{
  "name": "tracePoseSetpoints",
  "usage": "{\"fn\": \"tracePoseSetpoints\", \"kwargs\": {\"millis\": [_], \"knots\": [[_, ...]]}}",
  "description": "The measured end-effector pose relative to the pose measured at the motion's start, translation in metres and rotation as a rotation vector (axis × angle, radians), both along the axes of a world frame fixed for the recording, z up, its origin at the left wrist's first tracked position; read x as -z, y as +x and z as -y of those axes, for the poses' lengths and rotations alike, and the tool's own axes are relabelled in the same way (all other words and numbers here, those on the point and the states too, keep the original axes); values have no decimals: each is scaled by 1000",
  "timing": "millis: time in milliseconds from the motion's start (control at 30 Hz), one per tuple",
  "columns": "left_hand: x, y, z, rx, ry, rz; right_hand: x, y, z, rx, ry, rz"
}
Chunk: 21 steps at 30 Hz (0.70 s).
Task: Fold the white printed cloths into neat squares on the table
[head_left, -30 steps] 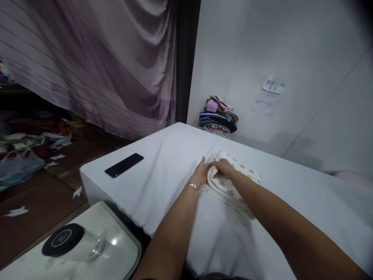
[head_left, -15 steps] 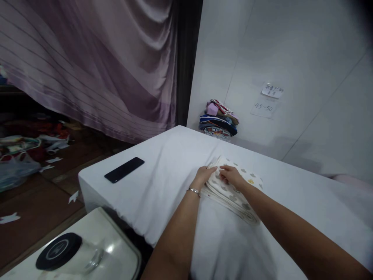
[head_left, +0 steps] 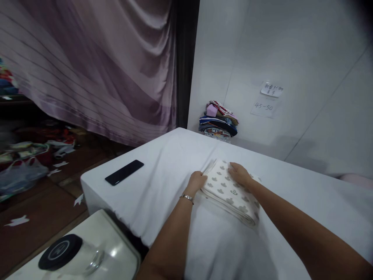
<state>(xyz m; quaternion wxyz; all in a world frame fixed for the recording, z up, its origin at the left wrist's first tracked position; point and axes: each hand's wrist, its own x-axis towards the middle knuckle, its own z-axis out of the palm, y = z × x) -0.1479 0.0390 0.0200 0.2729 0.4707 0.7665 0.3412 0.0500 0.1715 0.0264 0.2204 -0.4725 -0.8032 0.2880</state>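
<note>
A folded white cloth (head_left: 224, 188) with a grey printed pattern lies in several layers on the white-covered table. My left hand (head_left: 198, 181), a silver bracelet on its wrist, is closed on the cloth's left edge, thumb on top. Across the upper right part of the cloth lies my right hand (head_left: 239, 173), its fingers resting on the top layer and pointing left. The right thumb is hard to make out. Rolled or folded edges of the cloth show along its near side.
A black phone (head_left: 124, 172) lies on the table's left part. Folded clothes (head_left: 218, 120) are stacked beyond the far edge, by the wall. Nearer, at lower left, a machine's pale top carries a black-capped jar (head_left: 61, 251). A plastic bag (head_left: 21, 177) and scraps are on the floor.
My hands have moved apart, the left one leftward and the right one slightly right. The cloth's top layer now lies flatter, its grey pattern more exposed; the yellow print is no longer visible.
</note>
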Motion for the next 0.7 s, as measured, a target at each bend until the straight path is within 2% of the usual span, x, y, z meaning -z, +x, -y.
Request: {"fn": "tracePoseSetpoints", "kwargs": {"millis": [133,300,500,700], "knots": [[0,6,4,-19,-18,-137,5,-12,-15,-33,109,160],[-3,15,6,-10,-92,-436,8,-32,-34,-75,151,293],[-5,18,9,15,-124,-540,15,-52,-52,-120,195,349],[-1,17,8,34,-176,-560,28,-56,-56,-156,229,355]]}}
